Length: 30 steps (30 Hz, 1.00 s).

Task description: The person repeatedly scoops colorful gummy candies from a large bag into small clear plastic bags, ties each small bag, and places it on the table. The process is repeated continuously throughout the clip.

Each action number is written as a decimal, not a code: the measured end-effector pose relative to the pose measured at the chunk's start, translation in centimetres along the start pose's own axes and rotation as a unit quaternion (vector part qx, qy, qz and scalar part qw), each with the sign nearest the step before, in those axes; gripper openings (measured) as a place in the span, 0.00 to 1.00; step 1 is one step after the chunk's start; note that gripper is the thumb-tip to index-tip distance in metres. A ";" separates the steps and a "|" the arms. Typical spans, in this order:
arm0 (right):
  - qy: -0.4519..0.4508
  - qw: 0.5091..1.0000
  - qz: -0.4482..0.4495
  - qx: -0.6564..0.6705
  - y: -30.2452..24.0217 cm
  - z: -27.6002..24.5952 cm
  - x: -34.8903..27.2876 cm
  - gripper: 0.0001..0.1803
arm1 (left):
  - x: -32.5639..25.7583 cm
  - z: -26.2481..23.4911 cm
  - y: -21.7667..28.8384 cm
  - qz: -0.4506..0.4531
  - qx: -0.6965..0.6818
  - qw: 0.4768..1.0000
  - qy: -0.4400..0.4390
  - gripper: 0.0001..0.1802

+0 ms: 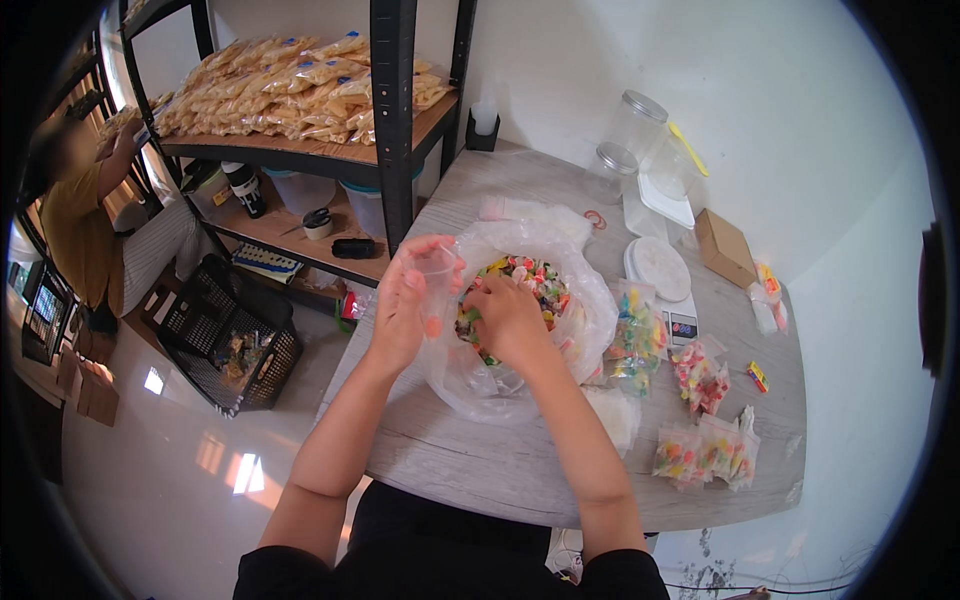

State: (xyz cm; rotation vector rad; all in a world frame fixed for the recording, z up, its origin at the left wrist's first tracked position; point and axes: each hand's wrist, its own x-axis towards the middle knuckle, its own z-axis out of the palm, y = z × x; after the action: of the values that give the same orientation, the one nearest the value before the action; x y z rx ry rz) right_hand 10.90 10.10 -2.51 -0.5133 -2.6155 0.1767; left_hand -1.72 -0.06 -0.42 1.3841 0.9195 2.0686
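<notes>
A large clear plastic bag (465, 395) lies wide open on the grey wood-look table, full of small, brightly coloured gummy candies (528, 270). My right hand (507, 318) is down inside it, fingers bent into the candies, with a green piece at the fingertips. Just left of the big bag's mouth, my left hand (402, 305) holds up a small clear plastic bag (437, 290), its opening upward. An orange piece shows low in that small bag. To the right lie small filled candy bags (635, 335), with more red-and-white ones (700, 375) and a row (705, 450) near the table's front.
Clear jars (640, 120), a white scale (683, 325), round white lids (660, 268) and a brown box (725, 248) stand at the right back. A black-framed shelf (393, 130) of packed snack bags rises at left. Below it sits a black basket (235, 340). Another person (85, 200) is at far left.
</notes>
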 end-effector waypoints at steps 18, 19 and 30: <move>-0.075 0.861 0.101 0.493 -2.4 -10.5 0.3 0.12 | -0.6 1.6 0.8 -0.285 -0.162 0.927 -0.182 0.36; -0.047 0.859 0.073 0.505 -2.4 -10.5 0.3 0.12 | -0.6 1.4 0.9 -0.284 -0.146 0.930 -0.182 0.36; -0.046 0.989 0.068 0.126 -0.8 -2.1 0.8 0.06 | 0.9 -1.2 1.0 -0.168 -0.327 0.929 -0.034 0.35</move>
State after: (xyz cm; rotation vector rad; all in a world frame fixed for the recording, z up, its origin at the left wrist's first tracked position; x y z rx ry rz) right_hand 11.02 9.75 -0.15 -0.6044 -2.5955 0.5808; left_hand -3.19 -0.41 0.55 0.8619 0.3399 1.8035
